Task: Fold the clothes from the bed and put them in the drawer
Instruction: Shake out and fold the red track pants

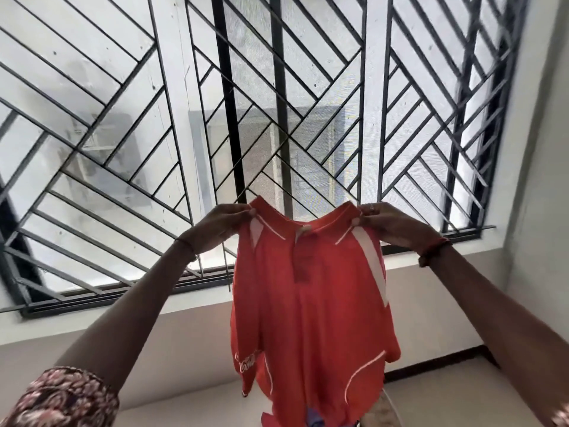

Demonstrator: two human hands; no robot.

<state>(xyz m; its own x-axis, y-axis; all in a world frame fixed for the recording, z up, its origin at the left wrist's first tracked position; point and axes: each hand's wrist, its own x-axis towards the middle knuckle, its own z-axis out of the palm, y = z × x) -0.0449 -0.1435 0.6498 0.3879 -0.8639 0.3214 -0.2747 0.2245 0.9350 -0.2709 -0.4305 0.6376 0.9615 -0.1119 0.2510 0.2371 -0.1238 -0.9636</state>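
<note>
A red polo shirt (pixel 311 309) with white stripes and white lettering on one sleeve hangs full length in front of me, held up at chest height before the window. My left hand (pixel 221 224) pinches its left shoulder beside the collar. My right hand (pixel 385 221) pinches the right shoulder in the same way. The shirt's front faces me and its hem drops out of the bottom of the view. The bed and the drawer are out of sight.
A large window (pixel 277 103) with a black diagonal grille and mesh fills the upper view. Its white sill (pixel 191 303) runs behind the shirt. A pale wall (pixel 538 211) stands at the right. A bit of other cloth (pixel 314 419) shows under the shirt.
</note>
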